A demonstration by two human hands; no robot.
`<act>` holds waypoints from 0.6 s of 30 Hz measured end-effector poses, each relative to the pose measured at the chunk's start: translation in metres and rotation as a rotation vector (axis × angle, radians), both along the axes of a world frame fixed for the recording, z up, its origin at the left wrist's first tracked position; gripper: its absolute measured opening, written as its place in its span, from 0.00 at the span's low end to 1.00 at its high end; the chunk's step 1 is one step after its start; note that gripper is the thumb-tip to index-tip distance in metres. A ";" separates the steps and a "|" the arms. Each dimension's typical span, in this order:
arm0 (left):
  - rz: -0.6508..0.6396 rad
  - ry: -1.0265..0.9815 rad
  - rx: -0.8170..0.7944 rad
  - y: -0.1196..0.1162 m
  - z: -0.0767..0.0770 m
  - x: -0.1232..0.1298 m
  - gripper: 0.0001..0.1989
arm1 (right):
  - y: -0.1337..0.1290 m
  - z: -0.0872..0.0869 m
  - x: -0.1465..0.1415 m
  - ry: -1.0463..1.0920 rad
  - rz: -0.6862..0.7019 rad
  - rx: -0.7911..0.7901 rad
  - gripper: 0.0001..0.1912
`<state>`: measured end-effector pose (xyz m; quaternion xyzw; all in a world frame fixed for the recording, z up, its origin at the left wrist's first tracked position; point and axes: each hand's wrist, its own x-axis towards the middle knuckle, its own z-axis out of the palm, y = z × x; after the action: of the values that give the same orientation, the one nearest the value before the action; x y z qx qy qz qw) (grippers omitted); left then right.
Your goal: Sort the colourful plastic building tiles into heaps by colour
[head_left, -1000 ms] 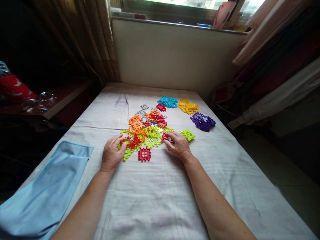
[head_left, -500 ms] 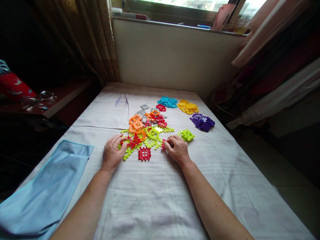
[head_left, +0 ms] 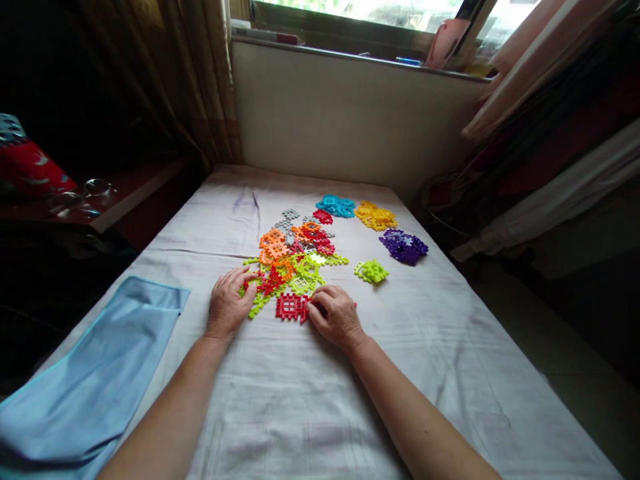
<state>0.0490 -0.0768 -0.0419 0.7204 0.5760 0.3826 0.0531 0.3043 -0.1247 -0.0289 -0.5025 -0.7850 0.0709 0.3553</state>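
My right hand (head_left: 336, 316) is closed on a red plastic interlocking piece (head_left: 304, 309), mostly hidden under the fingers. That piece is up against a red square window-shaped piece (head_left: 288, 307) on the sheet. At the left edge of a mixed pile, my left hand (head_left: 231, 301) lies with thumb and fingers apart, fingertips touching the pieces there. The pile holds red pieces (head_left: 271, 280), lime green pieces (head_left: 301, 285) and orange pieces (head_left: 274, 245). Grey pieces (head_left: 289, 215) and a lone red piece (head_left: 323, 217) lie at its far side.
Sorted heaps of blue (head_left: 336, 205), yellow (head_left: 375, 216), purple (head_left: 404, 247) and lime green pieces (head_left: 371, 271) lie to the right. A light blue cloth (head_left: 100, 373) covers the bed's left side. Glasses (head_left: 83, 195) rest on a side table. Clothes hang at right.
My right hand has moved left and nearer to me, bringing a red piece beside the red square piece. My left hand has stayed at the pile's left edge.
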 end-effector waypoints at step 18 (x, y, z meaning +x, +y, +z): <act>0.004 0.025 0.008 0.000 -0.001 0.000 0.13 | 0.047 0.027 0.052 -0.228 -0.009 -0.284 0.06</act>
<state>0.0491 -0.0768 -0.0430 0.7243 0.5763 0.3760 0.0421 0.3565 -0.0780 -0.0021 -0.5558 -0.8001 0.1221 0.1900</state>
